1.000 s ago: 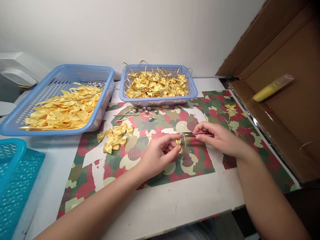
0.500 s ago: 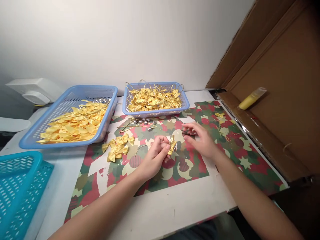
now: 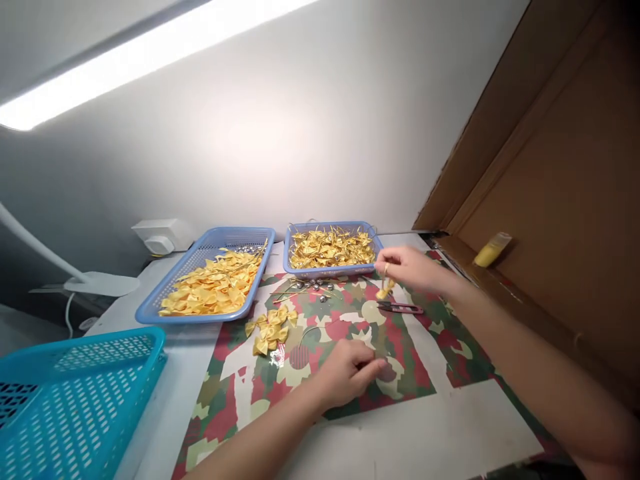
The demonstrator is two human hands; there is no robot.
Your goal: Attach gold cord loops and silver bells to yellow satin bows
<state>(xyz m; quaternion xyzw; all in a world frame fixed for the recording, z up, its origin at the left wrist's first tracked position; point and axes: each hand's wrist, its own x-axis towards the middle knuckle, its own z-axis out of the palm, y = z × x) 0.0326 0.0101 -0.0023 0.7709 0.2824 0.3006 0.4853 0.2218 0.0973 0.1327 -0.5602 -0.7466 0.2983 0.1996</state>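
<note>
Head view: right hand (image 3: 407,268) pinched the bow (image 3: 383,293) by its loop (image 3: 385,269), likely sparing folds; left hand (image 3: 347,373) was released.

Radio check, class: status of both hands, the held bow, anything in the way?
Right hand holding bow by its loop. Left hand curled, nothing visible in it. Snips lying near the bow, blocking neither hand.
</note>
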